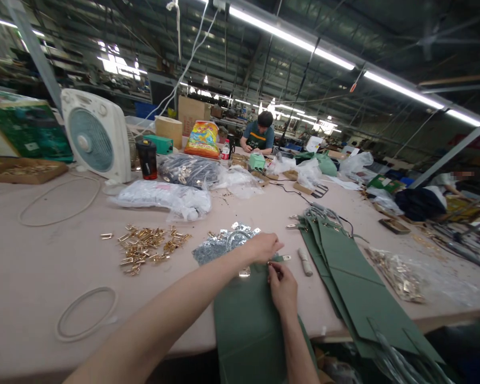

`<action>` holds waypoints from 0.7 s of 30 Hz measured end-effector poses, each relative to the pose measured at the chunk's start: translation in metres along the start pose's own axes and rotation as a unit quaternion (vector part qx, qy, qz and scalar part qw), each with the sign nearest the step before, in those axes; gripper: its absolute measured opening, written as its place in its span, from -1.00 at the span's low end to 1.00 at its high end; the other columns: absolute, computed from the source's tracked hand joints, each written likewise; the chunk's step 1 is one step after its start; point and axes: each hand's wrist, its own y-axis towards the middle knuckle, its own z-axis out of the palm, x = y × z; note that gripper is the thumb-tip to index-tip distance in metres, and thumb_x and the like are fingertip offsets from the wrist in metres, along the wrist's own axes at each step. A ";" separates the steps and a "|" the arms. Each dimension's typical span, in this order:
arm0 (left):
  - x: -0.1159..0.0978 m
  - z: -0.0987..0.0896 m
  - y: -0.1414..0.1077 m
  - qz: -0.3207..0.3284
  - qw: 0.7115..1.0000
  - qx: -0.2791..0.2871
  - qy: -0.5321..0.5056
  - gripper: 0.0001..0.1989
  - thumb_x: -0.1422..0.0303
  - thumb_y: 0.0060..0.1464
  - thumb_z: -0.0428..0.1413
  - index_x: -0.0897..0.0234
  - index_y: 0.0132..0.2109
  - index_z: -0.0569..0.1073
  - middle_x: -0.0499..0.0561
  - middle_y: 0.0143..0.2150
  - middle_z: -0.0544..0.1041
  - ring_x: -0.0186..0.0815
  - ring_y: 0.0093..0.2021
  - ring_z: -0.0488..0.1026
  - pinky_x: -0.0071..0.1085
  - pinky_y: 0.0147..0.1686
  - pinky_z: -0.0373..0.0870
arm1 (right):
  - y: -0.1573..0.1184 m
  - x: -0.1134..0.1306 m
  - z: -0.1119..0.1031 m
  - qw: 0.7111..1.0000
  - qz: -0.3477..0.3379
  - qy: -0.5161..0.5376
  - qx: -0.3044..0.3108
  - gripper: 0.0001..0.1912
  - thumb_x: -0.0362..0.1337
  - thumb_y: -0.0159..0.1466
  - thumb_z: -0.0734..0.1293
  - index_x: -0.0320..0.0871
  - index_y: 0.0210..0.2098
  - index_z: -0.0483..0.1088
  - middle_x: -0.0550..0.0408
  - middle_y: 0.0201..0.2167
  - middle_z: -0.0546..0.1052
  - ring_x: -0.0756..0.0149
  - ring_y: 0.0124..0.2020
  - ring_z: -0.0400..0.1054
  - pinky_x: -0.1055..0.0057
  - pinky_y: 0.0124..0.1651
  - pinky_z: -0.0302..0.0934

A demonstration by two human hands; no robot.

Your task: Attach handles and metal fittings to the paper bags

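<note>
A dark green panel lies in front of me, its lower part hanging over the table edge. My left hand is closed over the panel's far end, with the fingers curled; what they hold is hidden. Against the far right corner, my right hand is closed in a pinch, and the small thing in it cannot be made out. A metal clip sticks out just right of my hands. A shiny metal fitting shows at the panel's far left part. Behind my left wrist lies a heap of silver metal plates.
Gold-coloured buckles are heaped on the left, beyond a pale ring. Stacked green panels lie right, past a small pale roll. A white fan stands back left. Another person leans over the table's far side.
</note>
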 end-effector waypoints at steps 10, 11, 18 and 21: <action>0.026 0.022 -0.047 -0.199 0.980 -0.010 0.001 -0.66 0.28 0.23 0.07 0.40 -0.06 0.63 0.40 -0.02 0.64 0.14 0.02 0.61 -0.07 -0.02 0.56 | 0.004 -0.006 0.005 1.000 -0.016 -0.013 -0.012 -0.60 0.01 0.32 0.30 -0.17 -0.10 0.55 -0.06 -0.22 0.59 0.21 -0.39 0.46 0.28 -0.31 0.39; 0.026 0.025 -0.046 -0.207 0.978 -0.012 -0.004 -0.65 0.28 0.23 0.06 0.40 -0.04 0.63 0.40 -0.01 0.64 0.14 0.03 0.61 -0.06 -0.02 0.56 | 0.004 -0.007 0.006 0.999 -0.024 -0.022 -0.013 -0.60 0.01 0.32 0.30 -0.16 -0.10 0.55 -0.07 -0.21 0.59 0.20 -0.36 0.47 0.27 -0.29 0.40; 0.028 0.042 -0.034 -0.225 0.972 -0.030 -0.054 -0.64 0.14 0.18 0.08 0.31 -0.16 0.65 0.28 -0.06 0.67 0.03 0.01 0.62 -0.19 -0.01 0.56 | 0.005 -0.016 0.009 0.999 -0.043 -0.028 -0.017 -0.58 0.03 0.34 0.29 -0.15 -0.08 0.56 -0.09 -0.18 0.60 0.16 -0.27 0.51 0.23 -0.18 0.46; 0.028 0.049 -0.031 -0.240 0.967 -0.044 -0.070 -0.60 0.09 0.21 0.04 0.28 -0.18 0.65 0.24 -0.07 0.68 0.00 0.00 0.62 -0.22 -0.02 0.55 | 0.005 -0.016 0.008 1.000 -0.020 -0.006 -0.017 -0.57 0.04 0.34 0.29 -0.16 -0.06 0.54 -0.09 -0.17 0.61 0.20 -0.35 0.51 0.23 -0.21 0.47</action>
